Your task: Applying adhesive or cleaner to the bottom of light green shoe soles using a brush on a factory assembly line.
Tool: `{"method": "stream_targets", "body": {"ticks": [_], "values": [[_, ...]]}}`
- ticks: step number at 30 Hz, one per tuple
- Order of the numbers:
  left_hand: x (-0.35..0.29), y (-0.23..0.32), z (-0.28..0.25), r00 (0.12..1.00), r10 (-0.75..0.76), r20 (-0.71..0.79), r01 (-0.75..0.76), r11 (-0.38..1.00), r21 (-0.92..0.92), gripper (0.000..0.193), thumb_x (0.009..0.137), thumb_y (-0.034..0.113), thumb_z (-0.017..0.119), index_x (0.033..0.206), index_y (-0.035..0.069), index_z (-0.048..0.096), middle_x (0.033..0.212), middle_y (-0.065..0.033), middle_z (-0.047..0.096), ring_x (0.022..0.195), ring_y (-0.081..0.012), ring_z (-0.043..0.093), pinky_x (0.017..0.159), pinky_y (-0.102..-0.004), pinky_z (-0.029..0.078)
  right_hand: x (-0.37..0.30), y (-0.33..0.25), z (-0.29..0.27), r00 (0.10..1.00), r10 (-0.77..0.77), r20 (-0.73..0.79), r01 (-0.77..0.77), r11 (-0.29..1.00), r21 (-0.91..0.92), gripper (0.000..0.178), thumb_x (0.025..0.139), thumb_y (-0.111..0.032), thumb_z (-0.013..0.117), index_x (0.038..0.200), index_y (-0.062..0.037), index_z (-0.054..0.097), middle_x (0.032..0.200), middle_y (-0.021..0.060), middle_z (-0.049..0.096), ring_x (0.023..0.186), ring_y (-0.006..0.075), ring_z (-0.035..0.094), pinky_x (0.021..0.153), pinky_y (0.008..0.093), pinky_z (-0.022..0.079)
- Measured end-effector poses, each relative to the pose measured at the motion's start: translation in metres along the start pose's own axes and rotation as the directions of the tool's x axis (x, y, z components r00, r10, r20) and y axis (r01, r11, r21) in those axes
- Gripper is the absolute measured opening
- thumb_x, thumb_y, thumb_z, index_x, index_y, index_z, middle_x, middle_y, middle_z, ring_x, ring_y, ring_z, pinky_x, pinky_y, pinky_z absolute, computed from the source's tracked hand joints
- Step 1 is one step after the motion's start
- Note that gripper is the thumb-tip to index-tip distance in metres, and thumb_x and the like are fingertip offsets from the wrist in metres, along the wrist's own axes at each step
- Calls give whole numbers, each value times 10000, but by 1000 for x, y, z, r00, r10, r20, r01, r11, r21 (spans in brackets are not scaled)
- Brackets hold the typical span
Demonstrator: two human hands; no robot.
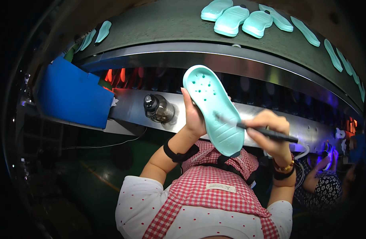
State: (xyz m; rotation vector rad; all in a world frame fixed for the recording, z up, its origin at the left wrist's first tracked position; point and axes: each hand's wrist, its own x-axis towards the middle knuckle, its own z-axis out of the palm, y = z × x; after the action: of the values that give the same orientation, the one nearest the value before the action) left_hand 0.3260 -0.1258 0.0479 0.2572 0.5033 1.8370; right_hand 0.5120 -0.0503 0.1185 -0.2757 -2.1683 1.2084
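Dotted white shirt and a red-checked apron fill the lower centre of the frame, nearest the camera. Above them, at the centre, a mint-green sole is held up over the steel worktop, its holed end toward the top and its grooved end toward the apron. The left hand grips it from the left, thumb along the rim; most of its fingers are hidden behind. The right hand pinches a dark-handled tool, probably a brush, whose blurred end reaches the middle of the sole beside the grooves; whether it is pressing cannot be told.

For good work here, the sole should be kept firm from behind, so that it does not rock under each stroke. Light, even passes would likely suit it best, following the grooves as well as crossing them, then out to the rim. Tilting the face toward the light should make missed patches easier to spot. The left thumb, close to the rim, is best kept off the surface being worked. Care is also wise with the bottle, which stands on the worktop left of centre, near the left hand.
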Motion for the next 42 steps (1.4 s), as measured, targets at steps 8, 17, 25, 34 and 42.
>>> {"method": "stream_targets", "body": {"ticks": [8, 17, 25, 34, 42], "values": [[6, 14, 11, 987, 121, 110, -108, 988, -110, 909, 705, 787, 236, 1127, 7, 440, 998, -169, 539, 935, -309, 535, 909, -481, 390, -8, -7, 13, 986, -55, 156, 26, 983, 184, 177, 649, -12, 693, 819, -30, 649, 790, 99, 647, 713, 202, 617, 656, 291, 479], [10, 26, 9, 969, 167, 183, -143, 980, -138, 868, 722, 759, 270, 1178, 34, 418, 1041, -176, 536, 980, -328, 526, 912, -479, 395, -22, 13, -7, 989, 3, 146, -38, 970, 242, 222, 642, 37, 682, 858, 8, 639, 874, 134, 644, 767, 195, 617, 683, 280, 472], [7, 32, 28, 957, 206, 204, -226, 971, 80, 873, 735, 742, 281, 1206, 15, 382, 1089, -153, 506, 965, -280, 533, 934, -430, 390, -29, 25, 5, 988, 58, 142, -119, 873, 473, 181, 668, 25, 639, 848, 4, 641, 890, 113, 639, 902, 220, 560, 852, 336, 406], [-19, 10, 44, 978, 173, 120, -176, 984, 19, 615, 893, 494, 288, 1283, 19, 316, 1183, -142, 483, 1026, -270, 527, 889, -398, 430, -26, 26, 38, 908, 418, 41, -186, 311, 932, 184, 784, -37, 562, 956, 29, 549, 1039, 189, 567, 975, 265, 564, 904, 437, 430], [-24, 1, 23, 978, 24, 208, -23, 1000, -4, 675, 856, 516, 319, 1281, -9, 324, 1199, -200, 467, 1048, -339, 508, 942, -480, 373, -28, 3, 32, 959, 272, 82, -261, 733, 628, 175, 745, 34, 579, 918, 42, 600, 971, 154, 600, 900, 196, 579, 830, 292, 444]]}}
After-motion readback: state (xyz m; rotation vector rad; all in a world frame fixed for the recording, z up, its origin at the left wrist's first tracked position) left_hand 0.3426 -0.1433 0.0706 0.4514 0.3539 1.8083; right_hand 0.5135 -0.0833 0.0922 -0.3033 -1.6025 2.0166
